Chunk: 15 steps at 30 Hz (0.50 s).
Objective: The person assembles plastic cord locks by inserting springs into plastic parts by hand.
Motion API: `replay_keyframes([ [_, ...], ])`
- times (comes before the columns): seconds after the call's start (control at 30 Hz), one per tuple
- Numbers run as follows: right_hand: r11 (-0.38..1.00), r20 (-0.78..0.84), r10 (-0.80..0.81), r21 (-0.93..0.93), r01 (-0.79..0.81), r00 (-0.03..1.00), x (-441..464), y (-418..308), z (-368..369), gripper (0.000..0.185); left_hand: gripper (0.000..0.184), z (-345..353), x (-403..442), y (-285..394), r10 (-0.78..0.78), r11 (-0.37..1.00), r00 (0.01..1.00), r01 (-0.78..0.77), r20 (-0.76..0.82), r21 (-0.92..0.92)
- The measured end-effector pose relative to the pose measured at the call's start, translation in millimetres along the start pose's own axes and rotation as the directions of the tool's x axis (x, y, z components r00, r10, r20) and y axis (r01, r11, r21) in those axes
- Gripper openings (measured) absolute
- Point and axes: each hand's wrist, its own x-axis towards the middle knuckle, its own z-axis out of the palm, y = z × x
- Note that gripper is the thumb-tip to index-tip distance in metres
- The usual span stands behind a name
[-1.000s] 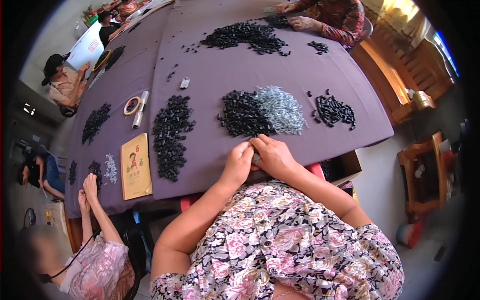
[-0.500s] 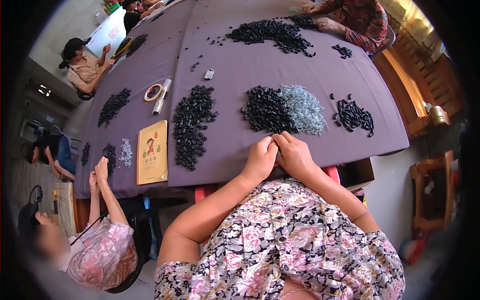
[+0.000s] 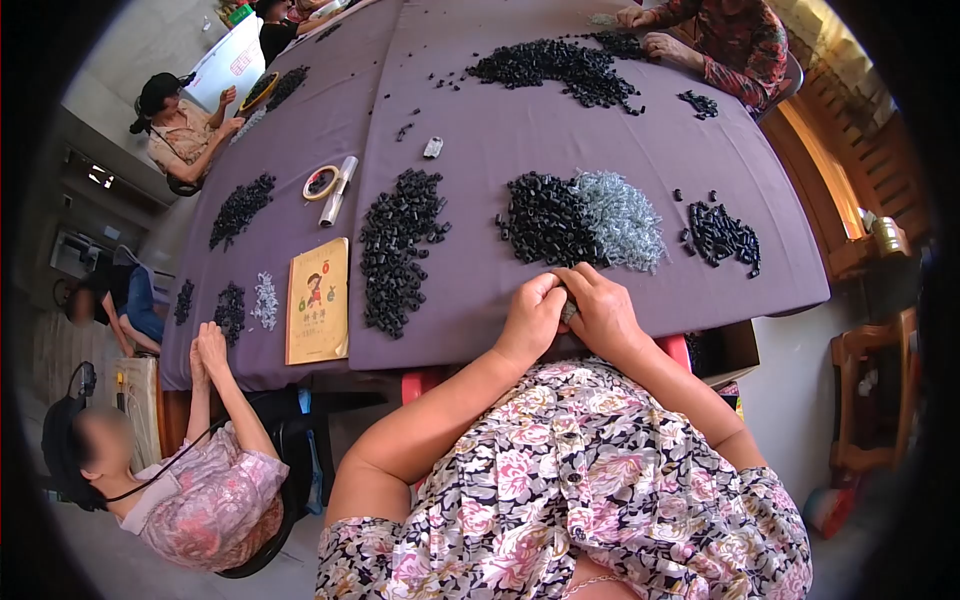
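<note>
My left hand (image 3: pixel 533 308) and my right hand (image 3: pixel 603 305) meet at the near edge of the purple-grey tablecloth (image 3: pixel 470 320). Both have curled fingers pressed together around something small; a greyish bit shows between them, too small to identify. Just beyond my fingers lies a heap of short black pieces (image 3: pixel 545 220), touching a heap of clear, pale pieces (image 3: pixel 622 222) on its right. A smaller black pile (image 3: pixel 722 238) is farther right. To the left stretches a long black pile (image 3: pixel 395 255).
A yellow booklet (image 3: pixel 318 305) lies left, below a tape roll (image 3: pixel 320 183) and a clear roll (image 3: pixel 340 192). Co-workers sit at the lower left (image 3: pixel 200 500), upper left (image 3: pixel 185 135) and upper right (image 3: pixel 740 50). A wooden chair (image 3: pixel 870 390) stands right.
The view has shifted, so the table and piles appear farther right. My hands stay together at the table edge. The lower-left co-worker's head and hands have moved slightly.
</note>
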Motion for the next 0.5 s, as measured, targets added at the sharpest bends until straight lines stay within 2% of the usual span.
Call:
replay_keyframes([
  [0.27,0.999,0.013,0.028,-0.016,-0.028,1.0,0,0,1,0.048,0.022,-3,8,4,-0.133,0.986,0.991,0.132,0.001,-0.105],
  [0.37,0.998,0.045,0.06,0.008,-0.061,0.997,3,-4,-2,0.047,0.022,-6,13,-12,-0.085,0.983,0.996,0.09,0.042,-0.162],
  [0.5,0.998,0.062,0.054,0.028,-0.056,0.997,4,-1,-4,0.048,0.023,-4,6,9,-0.14,0.983,0.989,0.145,0.046,-0.116],
])
